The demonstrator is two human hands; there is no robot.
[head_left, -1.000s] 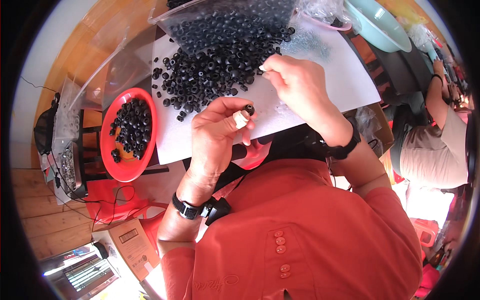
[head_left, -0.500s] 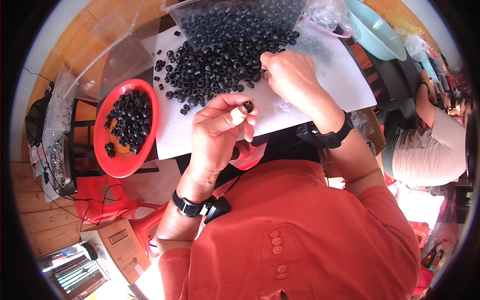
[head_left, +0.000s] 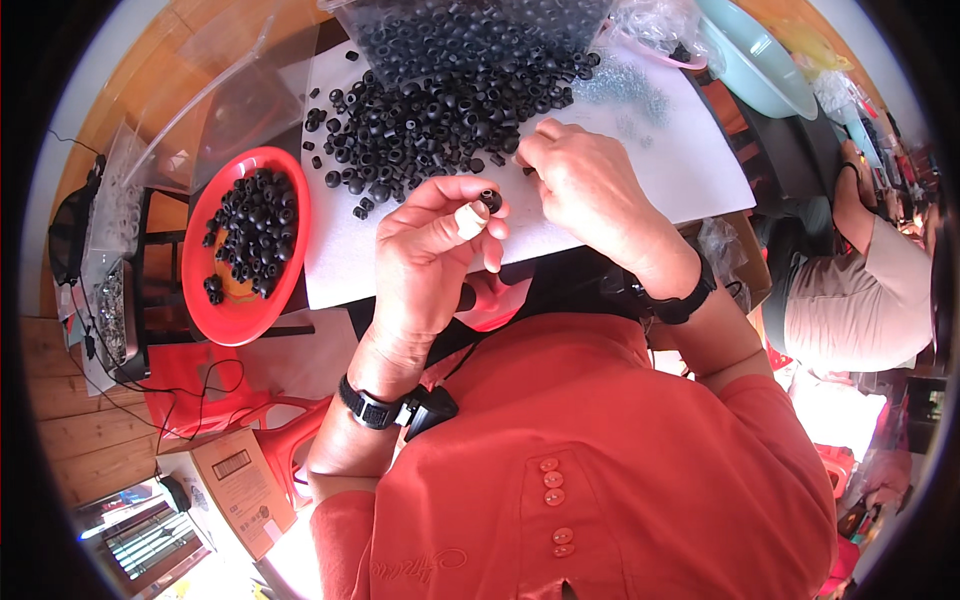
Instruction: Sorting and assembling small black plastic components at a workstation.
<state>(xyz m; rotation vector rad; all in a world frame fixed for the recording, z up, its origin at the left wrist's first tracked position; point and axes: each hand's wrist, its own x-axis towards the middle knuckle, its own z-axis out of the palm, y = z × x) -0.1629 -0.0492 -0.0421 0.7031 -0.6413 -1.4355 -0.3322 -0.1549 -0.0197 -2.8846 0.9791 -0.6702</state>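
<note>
Between the thumb and fingers of my left hand is a small round black plastic cap, its hollow end facing up. The thumb has a pale wrap on its tip. My right hand is closed in a pinch just to the right, apart from the left. At its fingertips a small black plastic piece shows, mostly hidden. Beyond both hands a heap of black plastic caps and short rings spreads over the white tabletop.
To the left stands a red oval basin with more black caps. A clear bin of black pieces is at the back. Tiny clear pieces lie at the right, near a pale blue basin. Another person sits at far right.
My right hand has come back from the heap's edge toward my left hand, a small black piece now showing at its fingertips. My left hand keeps its cap, nearly still.
</note>
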